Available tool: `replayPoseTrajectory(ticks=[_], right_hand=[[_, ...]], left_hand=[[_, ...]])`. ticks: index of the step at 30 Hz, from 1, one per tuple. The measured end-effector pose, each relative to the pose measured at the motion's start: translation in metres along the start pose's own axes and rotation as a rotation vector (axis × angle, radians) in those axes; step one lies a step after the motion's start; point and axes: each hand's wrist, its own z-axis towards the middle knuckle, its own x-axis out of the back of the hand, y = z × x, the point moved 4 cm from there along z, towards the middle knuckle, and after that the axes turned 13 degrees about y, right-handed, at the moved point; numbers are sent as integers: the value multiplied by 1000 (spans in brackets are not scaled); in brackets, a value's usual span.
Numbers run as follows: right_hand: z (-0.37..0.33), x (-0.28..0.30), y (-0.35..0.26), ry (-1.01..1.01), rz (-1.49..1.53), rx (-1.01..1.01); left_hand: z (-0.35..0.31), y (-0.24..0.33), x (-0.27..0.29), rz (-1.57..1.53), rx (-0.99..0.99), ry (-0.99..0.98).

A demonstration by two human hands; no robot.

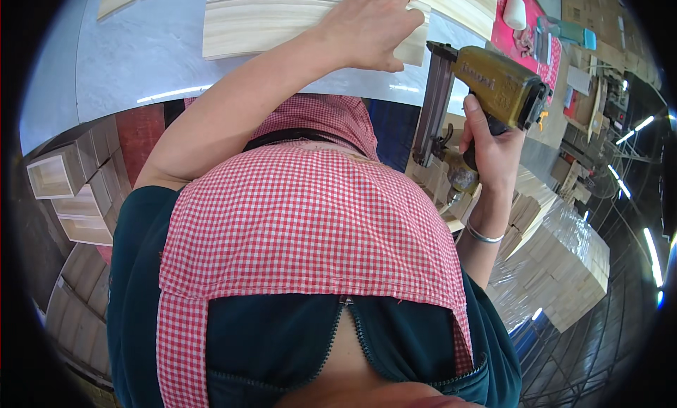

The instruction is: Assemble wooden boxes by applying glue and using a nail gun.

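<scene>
My right hand [493,150] is wrapped round the handle of a brass-coloured nail gun [497,83], which is held upright beside the table's near edge. Its long dark magazine points down toward my body, and the thumb lies along the grip. Over a pale wooden board [268,23] on the table, my left hand [374,27] has its fingers bent and its thumb near the board's front edge. The fingers press on the board and seem to grip it; their far ends are partly cut off by the upper border.
The light grey tabletop [141,62] curves round in front of me. A pink cloth [525,38] with a white bottle [515,13] lies at the far right. Open wooden boxes [53,174] are stacked at the left, and a wrapped stack of wood [564,267] stands behind my right arm.
</scene>
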Motion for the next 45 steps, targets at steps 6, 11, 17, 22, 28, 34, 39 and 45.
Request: replayPoseTrajectory(ticks=[6,11,17,22,28,34,39,45], right_hand=[[5,-3,-3,6,-18,1],[7,-2,-3,2,-39,-10],[15,4,-6,-60,-40,-30],[22,8,-16,-95,-75,-48],[36,5,-31,-70,-116,43],[43,8,-33,-75,-131,52],[45,11,-33,-79,-157,44],[61,6,-40,-130,-196,34]], left_hand=[[-1,3,-4,-9,-2,-11],[3,2,-2,-33,65,-94],[3,2,-6,-51,33,-71],[-4,7,-13,-31,40,-18],[-5,20,-13,163,122,46],[-1,26,-13,184,95,33],[-1,30,-11,194,59,79],[1,21,-5,167,80,36]])
